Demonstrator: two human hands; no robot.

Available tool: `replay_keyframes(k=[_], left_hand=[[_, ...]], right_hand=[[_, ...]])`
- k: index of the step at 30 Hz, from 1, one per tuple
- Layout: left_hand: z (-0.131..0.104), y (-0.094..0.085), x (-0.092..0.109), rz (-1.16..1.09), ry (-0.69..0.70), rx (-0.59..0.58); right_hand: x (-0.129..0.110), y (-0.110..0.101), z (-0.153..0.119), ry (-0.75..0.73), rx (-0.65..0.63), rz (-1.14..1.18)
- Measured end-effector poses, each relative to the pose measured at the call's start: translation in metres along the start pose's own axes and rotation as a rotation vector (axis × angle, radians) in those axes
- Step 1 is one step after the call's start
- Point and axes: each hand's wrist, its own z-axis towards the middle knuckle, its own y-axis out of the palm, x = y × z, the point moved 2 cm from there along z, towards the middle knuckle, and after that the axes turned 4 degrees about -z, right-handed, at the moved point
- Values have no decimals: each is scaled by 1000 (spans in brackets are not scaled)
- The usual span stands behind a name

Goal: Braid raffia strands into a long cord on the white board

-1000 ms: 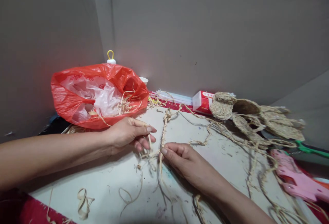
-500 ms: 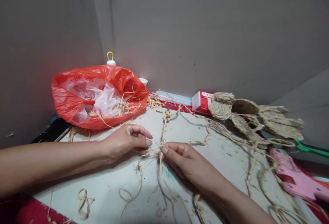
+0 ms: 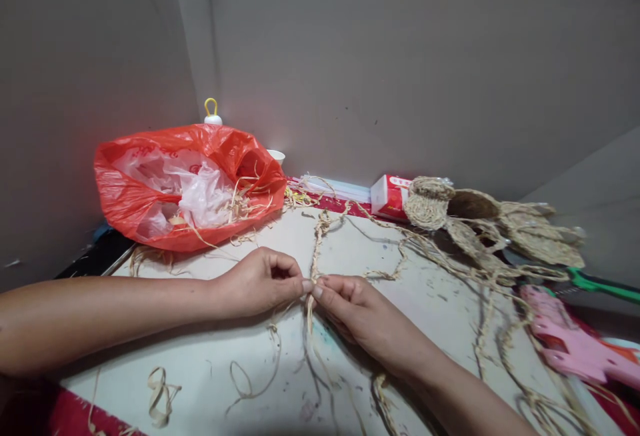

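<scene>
Your two hands meet over the middle of the bench (image 3: 200,369), fingertips touching or nearly so, at the lower end of the braided cord (image 3: 317,249). Your left hand (image 3: 265,283) comes in from the left with thumb and fingertips closed in a pinch on the strands there; your fingers cover the exact spot. Your right hand (image 3: 353,306) grasps the same end of the cord between thumb and curled forefinger. The braid runs from your fingertips away from you toward the back of the bench, and loose strands (image 3: 310,329) trail toward you below the pinch. To the left, behind your left forearm, the red plastic bag (image 3: 120,206) lies open, with white plastic (image 3: 205,199) and pale fiber scraps in it. A curled strip (image 3: 160,396) lies near you on the left. At the back right, the tissue box (image 3: 387,196) sits beside the woven pieces (image 3: 540,236), and long twisted cords (image 3: 425,246) stretch across the bench in front of them. The pink glue gun (image 3: 565,343) lies at the right, just nearer you than the green handle (image 3: 600,285).
</scene>
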Motion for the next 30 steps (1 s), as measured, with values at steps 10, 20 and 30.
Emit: replay_keyframes(k=[10,20,30], left_hand=[[13,-2,-3,-332,-221,54],[9,-14,7,-172,-214,110],[-1,-19,24,-549,-271,16]], right_hand=[[2,-1,0,9,9,-41],[5,-1,1,5,-15,-26],[1,-1,1,-39,2,-85]])
